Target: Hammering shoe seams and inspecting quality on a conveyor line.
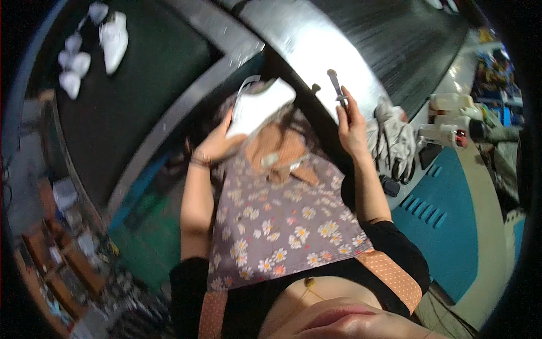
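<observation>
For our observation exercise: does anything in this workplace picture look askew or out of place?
Nothing looks damaged or spilled. The left hand holds a white shoe, the right hand a slim metal tool. Grey gloves lie crumpled beside the belt.

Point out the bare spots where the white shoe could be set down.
Free: the dark belt between the white shoes at its far end and the metal rail; also the shiny metal surface beyond the tool. Crowded: by the grey gloves and the lap.

No packages, labels, signs or screens clearly visible; clutter at edges too blurred.
</observation>
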Demonstrator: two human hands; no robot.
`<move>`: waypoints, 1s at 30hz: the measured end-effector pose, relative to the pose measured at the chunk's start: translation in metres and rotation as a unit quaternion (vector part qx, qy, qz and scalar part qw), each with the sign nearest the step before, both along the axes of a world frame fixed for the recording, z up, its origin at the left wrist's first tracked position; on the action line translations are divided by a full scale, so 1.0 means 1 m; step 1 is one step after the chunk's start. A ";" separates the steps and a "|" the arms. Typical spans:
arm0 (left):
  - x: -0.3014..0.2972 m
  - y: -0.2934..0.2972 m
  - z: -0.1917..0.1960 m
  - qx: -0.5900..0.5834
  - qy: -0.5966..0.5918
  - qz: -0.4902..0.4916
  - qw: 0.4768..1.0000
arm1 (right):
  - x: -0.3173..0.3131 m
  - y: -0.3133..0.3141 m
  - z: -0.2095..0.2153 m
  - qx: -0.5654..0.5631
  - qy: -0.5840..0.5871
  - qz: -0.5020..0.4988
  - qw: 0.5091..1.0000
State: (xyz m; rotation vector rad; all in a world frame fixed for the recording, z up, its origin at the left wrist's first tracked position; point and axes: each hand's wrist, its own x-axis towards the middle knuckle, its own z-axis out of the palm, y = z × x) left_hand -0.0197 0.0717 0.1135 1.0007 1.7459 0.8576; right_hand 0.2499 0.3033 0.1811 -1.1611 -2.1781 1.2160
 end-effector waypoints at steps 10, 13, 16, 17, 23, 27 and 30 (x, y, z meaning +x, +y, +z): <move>0.013 -0.002 0.002 -0.091 0.087 -0.004 0.992 | -0.021 -0.055 0.028 -0.004 0.457 0.121 0.881; 0.012 -0.004 0.005 -0.062 0.096 -0.003 0.993 | 0.006 -0.051 -0.052 0.087 0.291 0.217 0.928; 0.011 -0.001 0.008 -0.081 0.074 -0.009 0.994 | -0.032 -0.074 -0.033 0.099 0.029 0.312 0.945; 0.012 0.003 0.014 -0.153 0.037 -0.023 0.987 | -0.032 -0.077 -0.035 0.011 0.016 0.297 0.955; 0.016 -0.007 -0.001 -0.054 0.077 0.007 0.995 | -0.020 -0.080 -0.028 0.029 0.219 0.228 0.948; 0.010 -0.001 0.007 -0.096 0.078 -0.010 0.992 | -0.037 -0.084 -0.027 0.080 0.013 0.342 0.936; 0.010 0.000 -0.001 -0.088 0.087 -0.017 0.992 | -0.027 -0.077 -0.016 0.097 0.069 0.327 0.938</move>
